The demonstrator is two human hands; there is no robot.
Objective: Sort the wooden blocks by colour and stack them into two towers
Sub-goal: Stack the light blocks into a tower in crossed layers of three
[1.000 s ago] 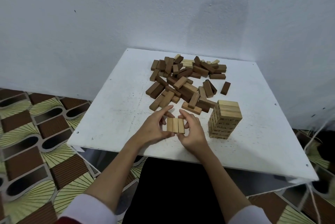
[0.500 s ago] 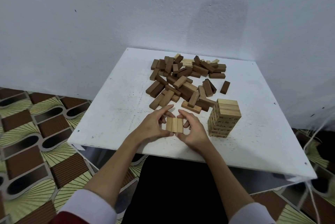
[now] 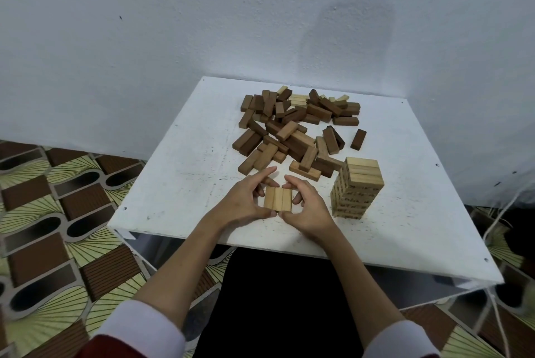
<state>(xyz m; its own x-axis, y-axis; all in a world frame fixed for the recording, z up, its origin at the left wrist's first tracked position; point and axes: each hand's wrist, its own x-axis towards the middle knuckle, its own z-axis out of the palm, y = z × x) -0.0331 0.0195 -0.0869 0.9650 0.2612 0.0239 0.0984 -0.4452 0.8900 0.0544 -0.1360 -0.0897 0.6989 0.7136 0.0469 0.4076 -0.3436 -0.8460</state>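
Both hands close on a row of three light blocks (image 3: 278, 198) laid side by side on the white table (image 3: 179, 183): the left hand (image 3: 246, 201) curls its thumb against the near end and its fingers round the left side and far end, the right hand (image 3: 307, 204) mirrors it on the right, so the row is pinched from both flanks; whether it is lifted or lies flat on the table is hard to tell from this angle, though it looks to be resting. The light tower (image 3: 359, 186) stands to the right of the row, near but apart, several layers high. The pile of loose blocks (image 3: 295, 131) lies beyond the row, mostly dark ones with a few light among them. To do this step well, I judge, squeeze the three flush with even ends, keep the pressure level so the middle block cannot slip, carry them as one layer and set them crosswise on the tower's top without nudging it; no dark tower is begun yet
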